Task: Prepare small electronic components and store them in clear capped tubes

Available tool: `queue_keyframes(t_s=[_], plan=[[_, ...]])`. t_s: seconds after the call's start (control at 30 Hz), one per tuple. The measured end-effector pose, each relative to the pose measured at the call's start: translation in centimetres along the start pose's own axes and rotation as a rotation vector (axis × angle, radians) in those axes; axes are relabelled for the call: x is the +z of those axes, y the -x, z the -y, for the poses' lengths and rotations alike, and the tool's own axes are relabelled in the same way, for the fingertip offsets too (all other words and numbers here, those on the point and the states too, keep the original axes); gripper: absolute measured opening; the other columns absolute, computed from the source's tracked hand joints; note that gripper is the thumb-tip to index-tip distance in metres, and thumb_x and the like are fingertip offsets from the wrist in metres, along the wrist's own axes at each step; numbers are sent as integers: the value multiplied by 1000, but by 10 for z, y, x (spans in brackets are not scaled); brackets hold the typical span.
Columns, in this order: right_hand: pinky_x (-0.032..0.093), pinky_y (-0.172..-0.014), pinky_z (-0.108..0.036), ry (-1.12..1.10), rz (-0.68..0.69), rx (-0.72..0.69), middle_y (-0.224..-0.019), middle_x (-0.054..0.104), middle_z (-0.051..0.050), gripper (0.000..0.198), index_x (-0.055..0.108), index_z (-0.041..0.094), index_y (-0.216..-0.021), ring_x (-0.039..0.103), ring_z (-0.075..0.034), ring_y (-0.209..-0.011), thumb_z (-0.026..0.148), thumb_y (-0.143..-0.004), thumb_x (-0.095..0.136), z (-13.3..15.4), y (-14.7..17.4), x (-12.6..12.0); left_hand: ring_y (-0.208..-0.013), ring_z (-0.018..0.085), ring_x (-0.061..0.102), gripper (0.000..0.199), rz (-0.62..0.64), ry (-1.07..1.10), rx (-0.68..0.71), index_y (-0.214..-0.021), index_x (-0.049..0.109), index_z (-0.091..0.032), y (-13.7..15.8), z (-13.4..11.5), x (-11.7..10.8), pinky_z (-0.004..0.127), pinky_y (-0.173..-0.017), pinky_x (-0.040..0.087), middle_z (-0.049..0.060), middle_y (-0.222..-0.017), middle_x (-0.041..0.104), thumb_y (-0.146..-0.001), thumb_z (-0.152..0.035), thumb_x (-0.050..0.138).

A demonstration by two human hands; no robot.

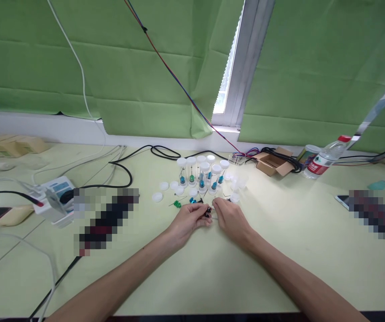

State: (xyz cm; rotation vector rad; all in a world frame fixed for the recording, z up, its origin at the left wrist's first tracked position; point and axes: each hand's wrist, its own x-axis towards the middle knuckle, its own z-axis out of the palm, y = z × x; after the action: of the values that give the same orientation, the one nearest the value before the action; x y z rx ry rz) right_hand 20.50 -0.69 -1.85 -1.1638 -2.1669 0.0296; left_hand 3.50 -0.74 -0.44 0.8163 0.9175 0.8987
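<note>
My left hand [190,220] is closed, its fingertips pinching a small black-hubbed needle [207,212]. Right beside it, the fingers of my right hand [230,218] are pressed together; what they hold, if anything, is too small to make out. Just beyond both hands lie a loose green-hubbed needle [177,204] and blue-hubbed needles [192,201]. Behind these stands a cluster of clear tubes [202,184] with white caps, several with a blue- or green-hubbed needle inside. Several loose white lids [157,197] lie flat to the left of the tubes.
An opened cardboard box [270,163], a can [308,155] and a water bottle [325,158] stand at the back right. A white power strip [56,197] with cables sits on the left. Black cable [164,153] runs along the back. A phone [342,201] lies far right.
</note>
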Motion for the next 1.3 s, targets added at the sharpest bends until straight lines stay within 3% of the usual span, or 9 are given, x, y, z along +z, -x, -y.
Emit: queue_keyframes(t_s=[0.43,0.87,1.07,1.3], plan=[[40,-59,-26,-71,-8,-16,-75,55,-4,24,54,18,-84,50,-15,-61,18,-99,35,4,1,0,-66,12,63,22,-13,36,12,-85,71,-8,0,-3,-2,24,-70,56,8,-77,65,-79,-29,74],[52,-70,-30,-185,-30,-51,-97,60,-9,24,58,19,-114,62,-18,-80,16,-97,41,8,3,1,-68,11,61,21,15,33,40,-85,73,-9,-1,-4,-4,21,-68,53,8,-79,66,-77,-29,75],[53,-75,-32,-249,-15,-24,-102,60,-10,26,58,20,-119,63,-20,-87,19,-98,43,11,3,0,-68,11,61,21,11,54,48,-85,73,-9,-1,-7,-5,21,-69,53,8,-79,67,-76,-27,76],[54,-77,-35,-276,-24,-17,-105,60,-11,30,56,19,-125,63,-21,-89,21,-97,45,11,3,2,-58,7,54,22,20,76,53,-87,75,-8,1,-8,-4,18,-59,46,6,-71,66,-76,-26,76]])
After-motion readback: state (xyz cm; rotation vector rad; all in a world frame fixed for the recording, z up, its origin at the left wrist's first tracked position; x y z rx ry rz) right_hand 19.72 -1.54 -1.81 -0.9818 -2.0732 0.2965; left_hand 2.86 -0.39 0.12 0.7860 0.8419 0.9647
